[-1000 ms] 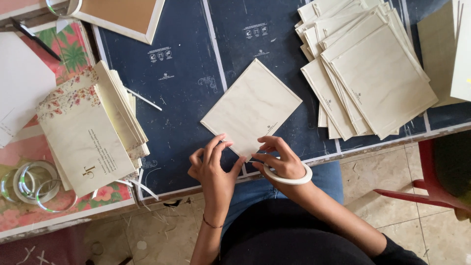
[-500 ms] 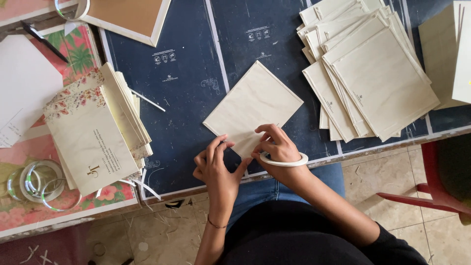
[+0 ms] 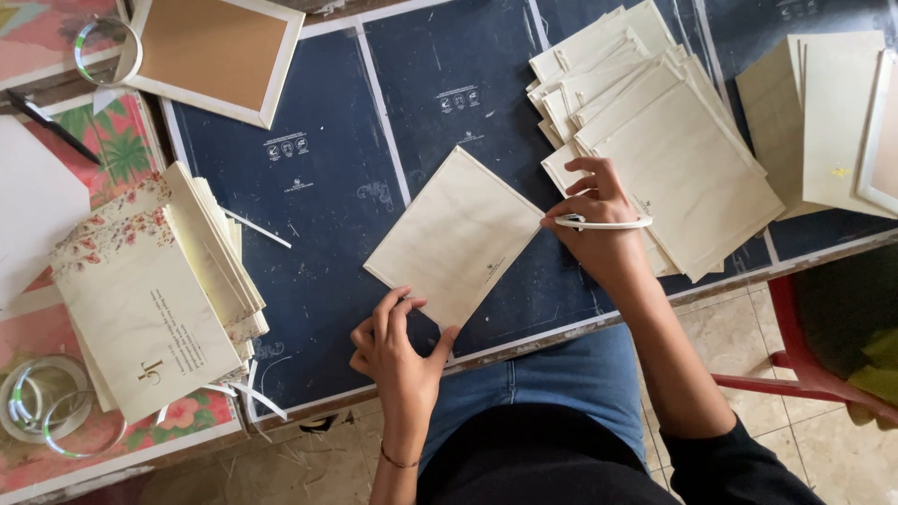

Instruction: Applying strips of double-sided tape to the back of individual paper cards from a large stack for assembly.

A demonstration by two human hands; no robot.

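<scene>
Dark table, cream card lying centre. Left hand pinning its near corner, fingers spread flat. Right hand at right edge, fingers pinched there beside stack.

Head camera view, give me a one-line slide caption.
Left hand steadies a cream card on a dark mat; right hand rests at its far edge beside stacked cards.
</scene>
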